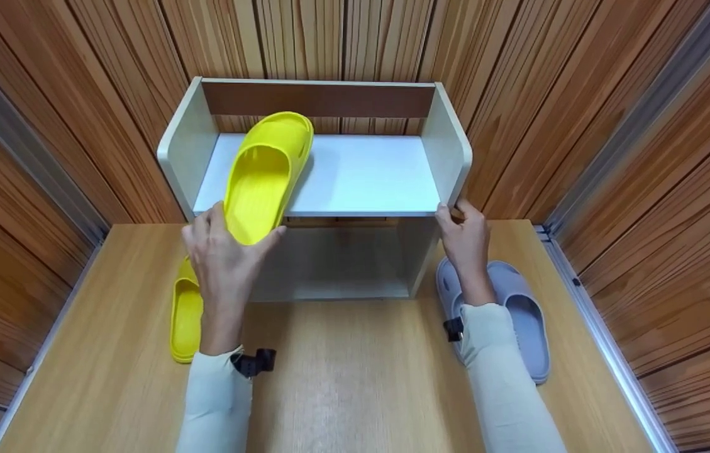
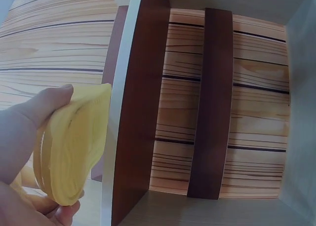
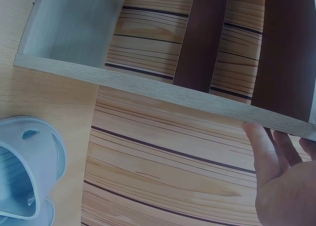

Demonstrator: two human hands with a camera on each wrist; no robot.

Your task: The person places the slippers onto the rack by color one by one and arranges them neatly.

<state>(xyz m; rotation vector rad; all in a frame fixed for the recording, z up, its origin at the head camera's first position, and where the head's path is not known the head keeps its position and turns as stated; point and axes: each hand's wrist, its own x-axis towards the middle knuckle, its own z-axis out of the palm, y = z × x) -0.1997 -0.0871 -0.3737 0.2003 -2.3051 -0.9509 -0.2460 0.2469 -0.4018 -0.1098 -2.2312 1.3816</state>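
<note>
My left hand (image 1: 221, 251) grips a yellow slipper (image 1: 266, 170) by its heel end, thumb on one side and fingers on the other. Its toe points away, over the white upper shelf (image 1: 367, 176) of a small two-tier rack. In the left wrist view the slipper (image 2: 74, 142) hangs beside the shelf's front edge, its sole toward the camera. At the rack's right side panel (image 1: 449, 145), my right hand (image 1: 465, 236) touches the front corner by the upper shelf. The right wrist view has the fingertips (image 3: 254, 130) right at the panel's edge.
A second yellow slipper (image 1: 186, 314) lies on the wooden floor left of the rack, partly behind my left arm. Grey slippers (image 1: 521, 321) sit to the right, partly under my right forearm. The rack's lower compartment (image 1: 342, 264) opens toward me. Wood-panelled walls (image 1: 304, 38) enclose the space.
</note>
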